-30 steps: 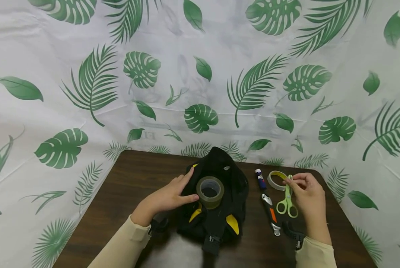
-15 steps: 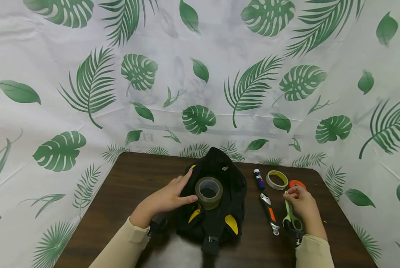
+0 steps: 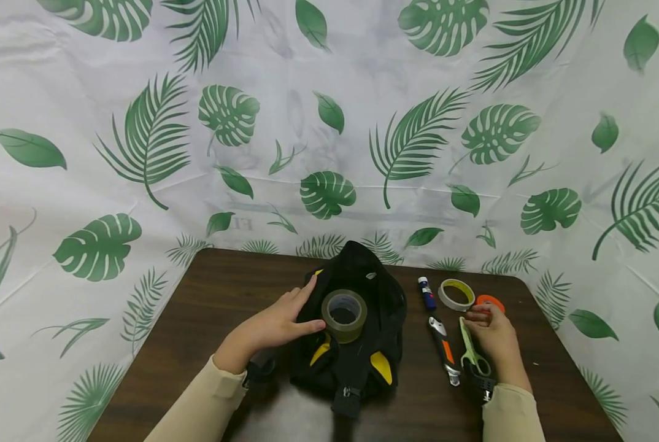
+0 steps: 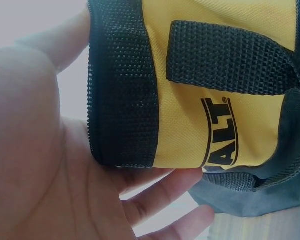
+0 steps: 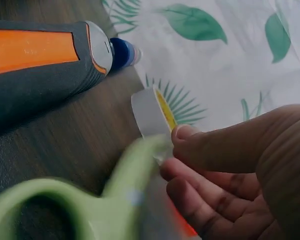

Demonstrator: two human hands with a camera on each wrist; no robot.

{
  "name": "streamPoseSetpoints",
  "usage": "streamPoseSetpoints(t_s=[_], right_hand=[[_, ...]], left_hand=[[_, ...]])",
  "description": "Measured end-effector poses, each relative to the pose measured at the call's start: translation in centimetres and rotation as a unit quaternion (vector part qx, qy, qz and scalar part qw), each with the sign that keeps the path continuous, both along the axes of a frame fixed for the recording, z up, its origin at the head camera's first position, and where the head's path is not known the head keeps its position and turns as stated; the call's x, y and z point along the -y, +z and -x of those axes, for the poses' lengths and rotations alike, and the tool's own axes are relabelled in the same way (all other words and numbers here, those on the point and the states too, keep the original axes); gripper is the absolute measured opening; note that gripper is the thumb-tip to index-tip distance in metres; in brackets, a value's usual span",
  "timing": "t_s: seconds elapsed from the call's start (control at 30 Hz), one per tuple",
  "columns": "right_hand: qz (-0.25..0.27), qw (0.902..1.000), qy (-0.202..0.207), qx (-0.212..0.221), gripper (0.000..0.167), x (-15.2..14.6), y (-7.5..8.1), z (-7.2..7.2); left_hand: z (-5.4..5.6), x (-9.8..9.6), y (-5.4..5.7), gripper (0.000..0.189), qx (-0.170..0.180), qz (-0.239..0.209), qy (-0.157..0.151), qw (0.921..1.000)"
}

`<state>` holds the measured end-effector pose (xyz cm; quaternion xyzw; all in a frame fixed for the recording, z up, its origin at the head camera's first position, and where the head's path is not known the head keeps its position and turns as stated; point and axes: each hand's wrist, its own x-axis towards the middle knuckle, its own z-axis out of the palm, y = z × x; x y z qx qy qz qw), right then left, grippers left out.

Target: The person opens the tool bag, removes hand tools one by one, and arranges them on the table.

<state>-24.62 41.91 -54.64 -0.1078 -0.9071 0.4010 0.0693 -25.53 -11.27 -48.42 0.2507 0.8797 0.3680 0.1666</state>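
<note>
A black and yellow tool bag [image 3: 381,368] stands mid-table, its zippered edge and strap close up in the left wrist view. My left hand [image 3: 274,328] holds the bag's left side, thumb over the edge and fingers along the outside. A roll of packing tape [image 3: 345,334] sits in the bag's opening. Light green scissors [image 3: 469,344] slant beside my right hand [image 3: 497,341]. In the right wrist view the blurred scissors [image 5: 122,190] have their tip just off my thumb, with a gap between thumb and fingers. An orange ring-shaped item [image 3: 491,301] is partly hidden behind that hand.
Right of the bag lie a blue glue stick [image 3: 426,293] and a grey and orange utility knife [image 3: 444,350]. A white tape roll with yellow inside [image 3: 456,295] is near the back edge. Leaf-printed cloth [image 3: 274,153] hangs behind the dark wooden table [image 3: 224,276].
My right hand has brought the scissors towards me, away from the white tape roll, uncovering the orange item, and has let go of their tip. The left hand stays on the bag.
</note>
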Motion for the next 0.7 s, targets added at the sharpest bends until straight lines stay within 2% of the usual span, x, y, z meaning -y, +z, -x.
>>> streamPoseSetpoints(t_s=[0.1, 0.23, 0.43, 0.57, 0.7], right_hand=[[-0.018, 0.9998, 0.008, 0.002, 0.045, 0.1, -0.3, 0.0], [-0.061, 0.9976, 0.011, 0.032, 0.038, 0.1, -0.7, 0.2], [-0.072, 0.9965, -0.002, 0.044, 0.031, 0.1, -1.3, 0.6], [-0.091, 0.9954, -0.010, 0.029, 0.031, 0.2, -0.6, 0.5], [-0.107, 0.9942, -0.008, 0.004, 0.031, 0.4, 0.9, -0.2]], left_hand=[[0.0, 0.0, 0.1, 0.105, 0.000, -0.001, 0.000, 1.0000], [0.1, 0.0, 0.1, 0.103, 0.000, -0.001, 0.000, 1.0000], [0.0, 0.1, 0.1, 0.103, 0.000, 0.000, 0.000, 1.0000], [0.1, 0.1, 0.2, 0.105, 0.000, 0.003, 0.002, 1.0000], [0.0, 0.0, 0.3, 0.105, 0.000, 0.003, 0.000, 1.0000]])
